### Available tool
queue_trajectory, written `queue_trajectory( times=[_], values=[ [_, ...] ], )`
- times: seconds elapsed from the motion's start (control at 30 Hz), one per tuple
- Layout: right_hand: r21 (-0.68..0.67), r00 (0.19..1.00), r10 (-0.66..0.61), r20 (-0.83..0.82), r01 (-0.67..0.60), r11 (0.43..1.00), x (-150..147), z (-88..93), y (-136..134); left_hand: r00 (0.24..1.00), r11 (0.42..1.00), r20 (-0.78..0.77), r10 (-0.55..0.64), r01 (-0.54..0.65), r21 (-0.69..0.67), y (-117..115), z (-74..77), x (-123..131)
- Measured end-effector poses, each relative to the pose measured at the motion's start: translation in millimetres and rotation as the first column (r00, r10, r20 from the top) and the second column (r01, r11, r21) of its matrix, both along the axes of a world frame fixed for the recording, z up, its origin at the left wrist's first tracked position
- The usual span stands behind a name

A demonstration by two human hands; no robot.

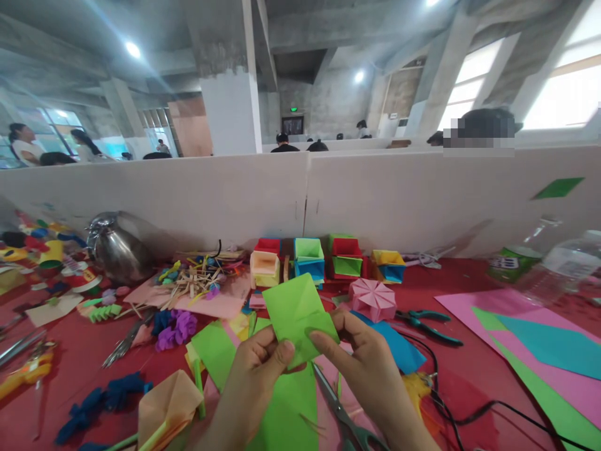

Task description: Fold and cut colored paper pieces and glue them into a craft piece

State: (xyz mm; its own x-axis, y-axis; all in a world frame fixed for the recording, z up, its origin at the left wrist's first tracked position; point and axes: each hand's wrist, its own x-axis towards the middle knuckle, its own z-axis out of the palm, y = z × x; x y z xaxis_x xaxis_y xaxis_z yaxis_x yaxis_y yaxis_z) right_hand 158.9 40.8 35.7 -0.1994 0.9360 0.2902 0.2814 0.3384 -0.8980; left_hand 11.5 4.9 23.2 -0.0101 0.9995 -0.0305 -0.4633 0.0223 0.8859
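Observation:
A square of green paper [293, 307] with crease lines is held up in front of me, above the cluttered table. My left hand [263, 369] pinches its lower left edge, thumb on the near face. At the right corner, my right hand [354, 351] grips the same sheet between thumb and fingers, where a small part is folded over. Below the hands lie more green paper [286, 407] and a pair of scissors [340, 407] with dark handles. Blue paper [399, 347] sits just beyond my right hand, near a pink folded paper box [373, 299].
Folded paper boxes [308, 250] stand along the white partition [188, 194]. A steel jug [117, 250] is at the left, with craft sticks [195, 279] beside it. Pliers [429, 326], a black cable [498, 407], coloured sheets [544, 341] and a plastic bottle [570, 266] are on the right.

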Motion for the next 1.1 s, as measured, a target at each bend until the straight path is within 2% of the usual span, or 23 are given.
queue_trajectory(
  times=[0.2, 0.3, 0.4, 0.5, 0.57, 0.63, 0.8, 0.97, 1.03, 1.1],
  values=[
    [-0.06, 0.997, -0.028, -0.071, 0.024, 0.998, -3, -3.3, 1, 1.0, 1.0, -0.018, -0.024, 0.025, 0.008, 1, -1.4, 0],
    [-0.06, 0.982, -0.046, -0.184, 0.035, 0.998, -4, -5.8, 3, 0.999, 0.999, -0.033, -0.035, 0.036, 0.018, 2, -1.0, -1],
    [-0.094, 0.96, 0.069, -0.271, -0.098, 0.991, -1, -6.7, 6, 0.996, 0.998, -0.062, -0.062, 0.064, 0.022, 3, -1.5, -3],
    [-0.183, 0.924, 0.222, -0.311, -0.288, 0.94, 5, -7.2, 9, 0.983, 0.989, -0.112, -0.146, 0.148, 0.014, 3, -3.3, -4],
    [-0.226, 0.898, 0.257, -0.357, -0.35, 0.909, 8, -7.7, 9, 0.979, 0.986, -0.113, -0.168, 0.169, -0.007, 2, -5.3, -3],
    [-0.238, 0.879, 0.259, -0.401, -0.373, 0.897, 9, -7.6, 8, 0.987, 0.991, -0.094, -0.129, 0.126, -0.04, 2, -7.9, -2],
    [-0.106, 0.865, 0.333, -0.375, -0.397, 0.911, 11, -1.9, 8, 0.998, 0.995, -0.015, -0.065, 0.063, -0.078, 2, -14.5, -4],
    [0.055, 0.838, 0.469, -0.278, -0.473, 0.879, 16, 2.1, 11, 0.994, 0.991, 0.093, -0.062, 0.072, -0.11, 4, -14.5, -10],
    [0.113, 0.863, 0.453, -0.226, -0.438, 0.892, 16, 1.1, 10, 0.987, 0.991, 0.158, -0.026, 0.046, -0.125, 2, -10.8, -9],
    [0.199, 0.9, 0.399, -0.174, -0.365, 0.909, 15, -0.9, 9, 0.97, 0.996, 0.241, -0.029, 0.049, -0.075, -1, -6.1, -3]
  ],
)
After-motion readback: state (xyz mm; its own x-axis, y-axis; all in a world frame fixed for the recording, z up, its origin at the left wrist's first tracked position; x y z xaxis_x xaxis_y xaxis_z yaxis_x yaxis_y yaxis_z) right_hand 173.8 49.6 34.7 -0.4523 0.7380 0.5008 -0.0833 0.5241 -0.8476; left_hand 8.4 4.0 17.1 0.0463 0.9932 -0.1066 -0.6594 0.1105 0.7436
